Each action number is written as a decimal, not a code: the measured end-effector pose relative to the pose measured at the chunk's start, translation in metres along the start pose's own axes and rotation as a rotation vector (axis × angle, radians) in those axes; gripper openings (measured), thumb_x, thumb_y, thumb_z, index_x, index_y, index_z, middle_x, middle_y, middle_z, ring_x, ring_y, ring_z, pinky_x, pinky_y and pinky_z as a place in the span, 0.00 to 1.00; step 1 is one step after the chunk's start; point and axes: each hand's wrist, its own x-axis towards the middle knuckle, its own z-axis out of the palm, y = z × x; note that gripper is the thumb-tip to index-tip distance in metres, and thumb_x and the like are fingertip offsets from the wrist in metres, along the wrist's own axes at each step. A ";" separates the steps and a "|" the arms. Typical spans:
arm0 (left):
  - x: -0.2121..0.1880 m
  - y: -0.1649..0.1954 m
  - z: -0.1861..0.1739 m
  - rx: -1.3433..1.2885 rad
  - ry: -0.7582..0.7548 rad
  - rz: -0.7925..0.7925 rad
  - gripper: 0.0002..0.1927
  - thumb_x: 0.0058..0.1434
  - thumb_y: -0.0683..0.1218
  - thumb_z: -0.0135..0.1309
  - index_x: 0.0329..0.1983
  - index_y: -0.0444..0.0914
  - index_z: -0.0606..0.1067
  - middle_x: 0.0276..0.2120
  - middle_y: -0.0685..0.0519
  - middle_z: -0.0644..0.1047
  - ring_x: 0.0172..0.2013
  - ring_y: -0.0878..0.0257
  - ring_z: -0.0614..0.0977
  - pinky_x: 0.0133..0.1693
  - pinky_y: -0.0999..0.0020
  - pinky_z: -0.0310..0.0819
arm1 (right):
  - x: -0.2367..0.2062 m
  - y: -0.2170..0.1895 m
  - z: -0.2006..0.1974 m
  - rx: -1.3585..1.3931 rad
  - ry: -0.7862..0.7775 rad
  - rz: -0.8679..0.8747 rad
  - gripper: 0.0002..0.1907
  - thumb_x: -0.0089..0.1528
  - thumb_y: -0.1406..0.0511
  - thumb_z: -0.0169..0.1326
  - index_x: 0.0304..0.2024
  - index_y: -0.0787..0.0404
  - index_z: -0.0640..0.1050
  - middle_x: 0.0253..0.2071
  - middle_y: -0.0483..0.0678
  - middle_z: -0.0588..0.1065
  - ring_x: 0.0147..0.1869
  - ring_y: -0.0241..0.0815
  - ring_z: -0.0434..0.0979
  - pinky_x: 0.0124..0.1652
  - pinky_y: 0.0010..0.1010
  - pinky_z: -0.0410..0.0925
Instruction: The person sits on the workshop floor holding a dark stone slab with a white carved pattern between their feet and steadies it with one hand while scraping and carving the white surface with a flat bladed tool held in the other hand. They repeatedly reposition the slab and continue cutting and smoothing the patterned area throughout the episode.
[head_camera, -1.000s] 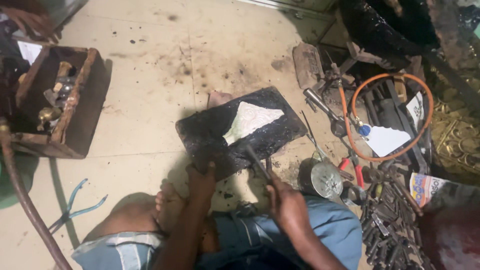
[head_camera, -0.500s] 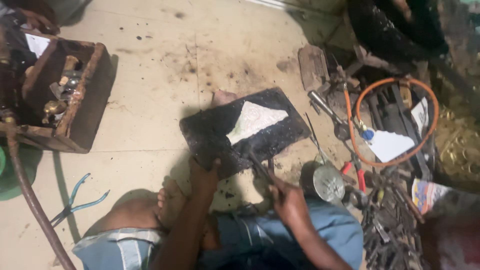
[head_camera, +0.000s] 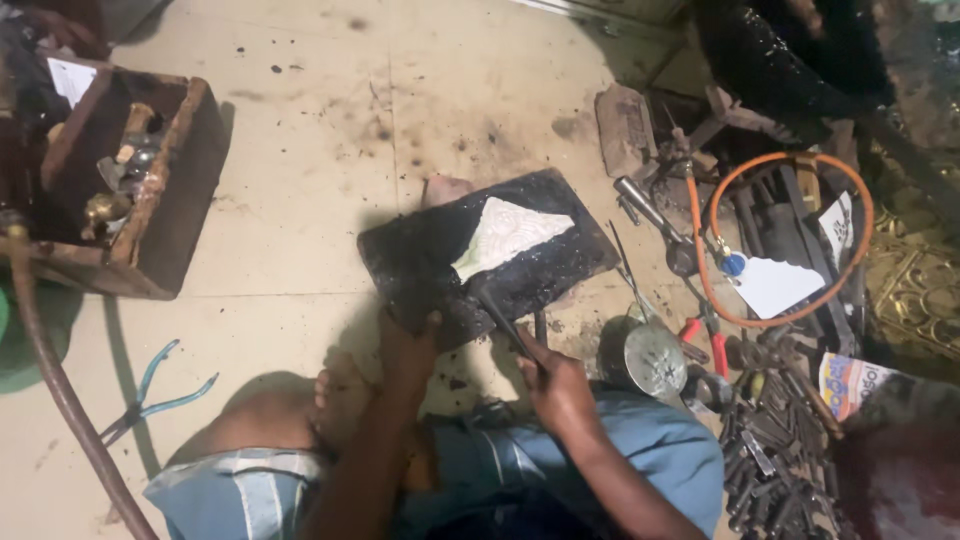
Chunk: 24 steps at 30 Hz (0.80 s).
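From your head camera, your left hand (head_camera: 408, 345) presses on the near edge of the black slab (head_camera: 487, 257), fingers curled over its rim. Your right hand (head_camera: 556, 385), just right of it, has its fingers wrapped around a thin dark tool (head_camera: 497, 313) whose tip meets the one pale embossed metal sheet (head_camera: 505, 233) lying on the slab. Right of the slab, one white paper scrap (head_camera: 775, 285) sits inside an orange hose loop (head_camera: 780, 240); below it lies one colourful printed packet (head_camera: 850, 383). Far left of the slab, a wooden box (head_camera: 150, 215) holds another white paper (head_camera: 72, 78).
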 end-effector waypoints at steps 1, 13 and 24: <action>-0.001 -0.001 0.000 0.034 0.008 0.038 0.43 0.55 0.53 0.65 0.68 0.32 0.60 0.59 0.36 0.74 0.59 0.42 0.76 0.58 0.52 0.69 | -0.001 -0.003 -0.001 -0.013 -0.003 0.014 0.28 0.60 0.66 0.58 0.63 0.47 0.75 0.40 0.63 0.79 0.45 0.62 0.82 0.43 0.45 0.74; 0.001 0.001 0.003 0.070 0.034 0.025 0.46 0.54 0.56 0.66 0.69 0.31 0.58 0.58 0.35 0.74 0.58 0.40 0.77 0.58 0.52 0.69 | 0.016 -0.008 0.001 0.061 -0.059 -0.011 0.24 0.64 0.62 0.57 0.64 0.51 0.76 0.47 0.59 0.81 0.50 0.53 0.84 0.47 0.41 0.73; 0.002 -0.003 0.005 0.090 0.040 -0.005 0.48 0.53 0.54 0.67 0.69 0.29 0.58 0.58 0.35 0.74 0.59 0.41 0.77 0.60 0.53 0.69 | 0.041 0.039 -0.004 0.770 -0.253 0.562 0.25 0.67 0.61 0.51 0.68 0.51 0.72 0.21 0.43 0.71 0.15 0.31 0.60 0.16 0.26 0.55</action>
